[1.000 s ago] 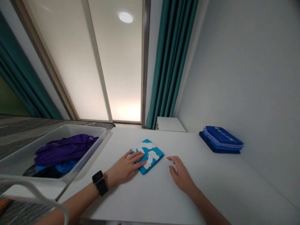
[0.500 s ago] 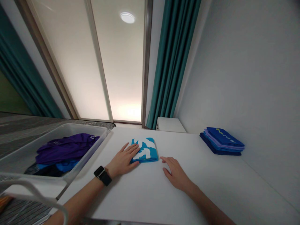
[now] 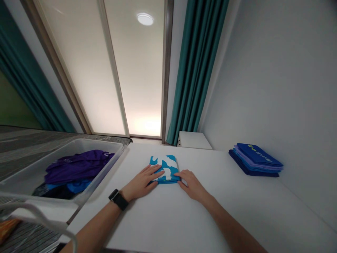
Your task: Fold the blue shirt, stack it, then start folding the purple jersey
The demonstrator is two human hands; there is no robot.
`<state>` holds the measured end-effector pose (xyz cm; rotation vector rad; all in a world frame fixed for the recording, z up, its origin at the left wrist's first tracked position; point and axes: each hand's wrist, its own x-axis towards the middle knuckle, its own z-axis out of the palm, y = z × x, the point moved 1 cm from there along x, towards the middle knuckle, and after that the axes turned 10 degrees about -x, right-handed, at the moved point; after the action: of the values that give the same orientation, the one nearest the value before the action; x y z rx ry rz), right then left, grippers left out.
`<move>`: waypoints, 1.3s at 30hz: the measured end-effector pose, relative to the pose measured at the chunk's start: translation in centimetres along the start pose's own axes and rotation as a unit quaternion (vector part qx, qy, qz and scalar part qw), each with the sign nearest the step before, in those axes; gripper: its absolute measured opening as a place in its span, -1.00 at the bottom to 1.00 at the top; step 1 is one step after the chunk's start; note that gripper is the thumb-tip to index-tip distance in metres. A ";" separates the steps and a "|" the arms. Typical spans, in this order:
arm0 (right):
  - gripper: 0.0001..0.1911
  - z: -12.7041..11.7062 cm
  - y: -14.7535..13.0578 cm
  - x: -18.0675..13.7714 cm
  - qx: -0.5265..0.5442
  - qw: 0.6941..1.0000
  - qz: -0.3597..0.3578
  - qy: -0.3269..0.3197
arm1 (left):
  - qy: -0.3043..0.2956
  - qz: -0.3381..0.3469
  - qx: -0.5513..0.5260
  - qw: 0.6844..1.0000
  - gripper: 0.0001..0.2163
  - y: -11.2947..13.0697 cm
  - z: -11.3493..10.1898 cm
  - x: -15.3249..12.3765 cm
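A small folded garment (image 3: 165,165), light blue with white patches, lies on the white table (image 3: 168,218). My left hand (image 3: 143,181), with a black watch on the wrist, rests flat on the garment's near left part, fingers stretched out. Just right of it, my right hand (image 3: 191,185) lies flat on the table with its fingertips touching the garment's near right corner.
A translucent bin (image 3: 31,174) at the left holds crumpled purple and blue clothes (image 3: 75,167). A stack of folded blue and purple garments (image 3: 256,160) sits at the right by the wall. A small white cabinet (image 3: 193,140) and teal curtains stand behind the table.
The garment was turned square to me and slid slightly left. My right hand moved left from the bare table to touch the garment's corner. My left hand stayed on it.
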<state>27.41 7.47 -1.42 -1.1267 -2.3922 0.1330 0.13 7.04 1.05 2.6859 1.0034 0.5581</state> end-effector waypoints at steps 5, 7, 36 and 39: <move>-0.72 -0.1 -0.3 -0.3 0.012 1.000 0.014 0.007 | 0.033 0.002 0.005 0.999 -0.55 0.6 0.2 0.1; -0.73 -0.3 -0.4 -0.2 0.011 1.000 0.009 0.005 | 0.028 -0.002 0.003 1.000 -0.55 0.8 0.2 0.1; -0.74 -0.1 0.6 -0.8 0.099 0.989 0.102 0.039 | 0.137 -0.190 -0.075 0.969 -0.56 -4.1 1.6 -1.1; -0.74 -0.4 0.4 -0.9 0.107 0.990 0.091 0.028 | 0.168 -0.170 -0.103 0.965 -0.56 -4.1 1.4 -1.2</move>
<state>28.35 7.05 -1.55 -1.2260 -2.1617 0.4046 -2.49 9.18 -1.90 2.2132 1.3713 1.0023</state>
